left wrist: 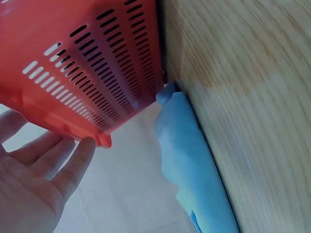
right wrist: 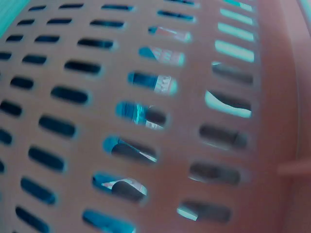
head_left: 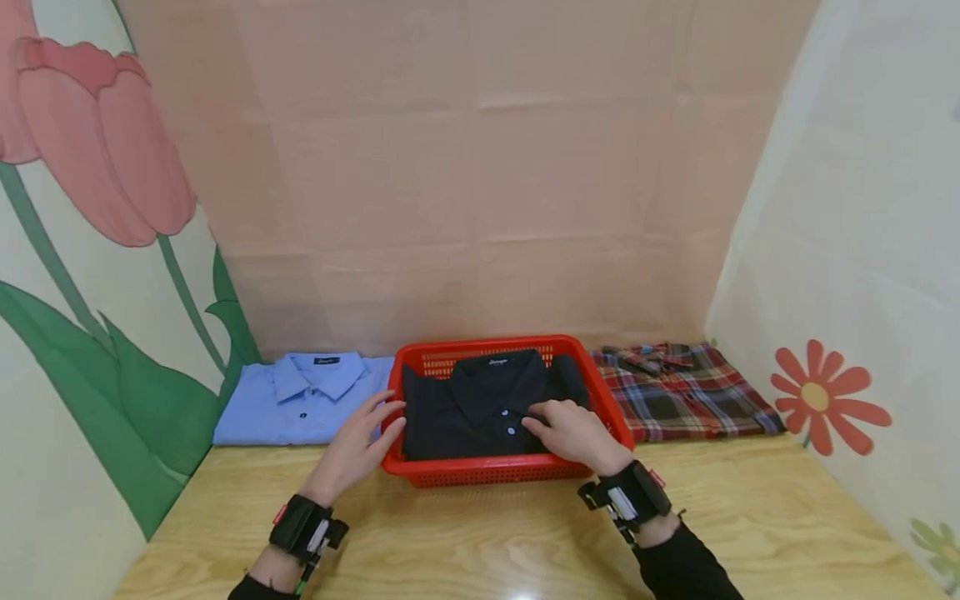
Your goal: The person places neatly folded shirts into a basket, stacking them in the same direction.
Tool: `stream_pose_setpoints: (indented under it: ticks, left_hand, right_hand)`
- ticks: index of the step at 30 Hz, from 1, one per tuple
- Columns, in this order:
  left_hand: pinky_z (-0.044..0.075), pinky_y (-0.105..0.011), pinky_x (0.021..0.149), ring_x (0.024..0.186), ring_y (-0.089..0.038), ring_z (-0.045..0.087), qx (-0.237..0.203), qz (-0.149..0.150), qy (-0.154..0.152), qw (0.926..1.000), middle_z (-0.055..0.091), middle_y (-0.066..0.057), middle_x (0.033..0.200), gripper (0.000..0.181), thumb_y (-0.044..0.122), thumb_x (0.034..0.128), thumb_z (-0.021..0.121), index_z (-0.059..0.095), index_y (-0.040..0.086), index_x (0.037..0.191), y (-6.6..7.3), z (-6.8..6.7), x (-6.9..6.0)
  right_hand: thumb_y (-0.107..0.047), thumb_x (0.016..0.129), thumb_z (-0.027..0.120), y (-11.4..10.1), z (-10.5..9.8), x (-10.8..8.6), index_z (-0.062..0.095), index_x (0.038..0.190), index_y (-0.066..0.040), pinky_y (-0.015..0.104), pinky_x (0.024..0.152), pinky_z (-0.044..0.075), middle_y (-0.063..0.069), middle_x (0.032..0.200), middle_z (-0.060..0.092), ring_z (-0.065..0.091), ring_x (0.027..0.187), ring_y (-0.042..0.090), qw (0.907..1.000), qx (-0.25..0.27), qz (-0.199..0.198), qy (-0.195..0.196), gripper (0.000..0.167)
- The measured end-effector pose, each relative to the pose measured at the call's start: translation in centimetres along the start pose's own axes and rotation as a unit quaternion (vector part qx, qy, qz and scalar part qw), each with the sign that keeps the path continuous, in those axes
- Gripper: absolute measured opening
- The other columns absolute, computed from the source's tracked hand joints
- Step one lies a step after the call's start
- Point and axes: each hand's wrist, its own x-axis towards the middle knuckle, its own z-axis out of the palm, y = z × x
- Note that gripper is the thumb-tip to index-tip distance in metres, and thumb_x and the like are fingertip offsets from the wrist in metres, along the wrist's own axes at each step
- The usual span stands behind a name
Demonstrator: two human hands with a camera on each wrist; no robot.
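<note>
Black shirt (head_left: 472,412) lies folded in basket (head_left: 487,468), collar toward 12. Left hand (head_left: 354,446): fingers spread, tips at basket rim, 9 o'clock. Right hand (head_left: 579,433): fingers bent over shirt's 4 o'clock side, can't tell if pinching. On table (head_left: 480,542): blue shirt (head_left: 300,417) at basket's 9, plaid shirt (head_left: 686,396) at 3.

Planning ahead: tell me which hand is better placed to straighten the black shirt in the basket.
Probably the right hand: it is over the black shirt, near the buttons, while the left hand is at the left rim of the basket.
</note>
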Motion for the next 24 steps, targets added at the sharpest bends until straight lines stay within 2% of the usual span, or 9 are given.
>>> stream_pose_setpoints:
  ticks: [4, 7, 10, 13, 18, 20, 24]
  left_hand:
    - [0.044, -0.054, 0.104, 0.129, -0.031, 0.051, 0.004, 0.004, 0.0, 1.0, 0.051, -0.01, 0.143, 0.038, 0.033, 0.1009, 0.054, 0.063, 0.011, 0.13, -0.2, 0.1, 0.0]
    - [0.047, -0.053, 0.101, 0.125, -0.029, 0.054, 0.004, -0.004, 0.018, 0.9998, 0.055, -0.007, 0.138, 0.035, 0.032, 0.1006, 0.056, 0.065, 0.012, 0.128, -0.4, 0.0, -0.2]
    - [0.052, -0.049, 0.094, 0.119, -0.026, 0.058, 0.009, -0.004, 0.044, 0.999, 0.061, -0.006, 0.13, 0.031, 0.03, 0.1004, 0.056, 0.067, 0.012, 0.124, -0.8, -0.2, -0.3]
    - [0.056, -0.046, 0.086, 0.109, -0.022, 0.063, 0.01, 0.001, 0.056, 0.9984, 0.065, -0.005, 0.12, 0.028, 0.027, 0.1008, 0.056, 0.068, 0.012, 0.121, -1.1, -0.6, -0.3]
    - [0.056, -0.044, 0.083, 0.099, -0.019, 0.064, 0.019, -0.013, 0.052, 0.9984, 0.069, -0.004, 0.111, 0.024, 0.022, 0.1003, 0.057, 0.069, 0.012, 0.119, -2.4, -1.1, -0.3]
    - [0.055, -0.045, 0.084, 0.099, -0.021, 0.065, 0.037, -0.02, 0.049, 0.9979, 0.07, -0.006, 0.11, 0.023, 0.02, 0.0998, 0.057, 0.069, 0.01, 0.117, -3.3, -1.3, -0.3]
    - [0.053, -0.048, 0.088, 0.102, -0.028, 0.067, 0.067, -0.046, 0.039, 0.9959, 0.072, -0.011, 0.109, 0.023, 0.017, 0.0989, 0.058, 0.07, 0.004, 0.114, -5.3, -1.8, -0.5]
  right_hand:
    - [-0.031, 0.095, 0.064, -0.7, 0.3, -0.2, 0.07, 0.119, -0.009, 0.041, 0.083, 0.057, 0.002, 0.103, 0.073, 0.062, 0.081, 0.014, 0.9999, 0.008, -0.005, 0.01, 0.033]
    - [-0.032, 0.095, 0.064, -1.4, 0.4, -0.2, 0.071, 0.118, -0.01, 0.036, 0.075, 0.057, -0.001, 0.097, 0.072, 0.059, 0.075, 0.012, 0.9996, 0.017, -0.014, 0.017, 0.032]
    - [-0.034, 0.095, 0.065, -2.2, 0.5, -0.1, 0.071, 0.119, -0.01, 0.032, 0.071, 0.056, 0.0, 0.1, 0.073, 0.059, 0.074, 0.011, 0.9994, 0.013, -0.02, 0.025, 0.034]
    - [-0.033, 0.095, 0.065, -2.8, 0.6, 0.1, 0.071, 0.118, -0.009, 0.031, 0.066, 0.055, 0.001, 0.097, 0.073, 0.059, 0.071, 0.011, 0.9993, 0.015, -0.025, 0.024, 0.034]
    - [-0.033, 0.095, 0.065, -3.6, 0.9, 0.4, 0.07, 0.119, -0.008, 0.037, 0.075, 0.057, 0.005, 0.104, 0.074, 0.064, 0.079, 0.014, 0.9992, 0.017, -0.029, 0.024, 0.035]
    - [-0.034, 0.095, 0.064, -3.9, 1.0, 0.5, 0.07, 0.121, -0.009, 0.041, 0.083, 0.057, 0.006, 0.112, 0.073, 0.066, 0.087, 0.016, 0.9991, 0.013, -0.03, 0.025, 0.037]
    - [-0.034, 0.095, 0.064, -4.4, 1.2, 0.5, 0.07, 0.121, -0.01, 0.043, 0.088, 0.056, 0.005, 0.113, 0.072, 0.068, 0.094, 0.018, 0.9989, 0.016, -0.038, 0.024, 0.036]
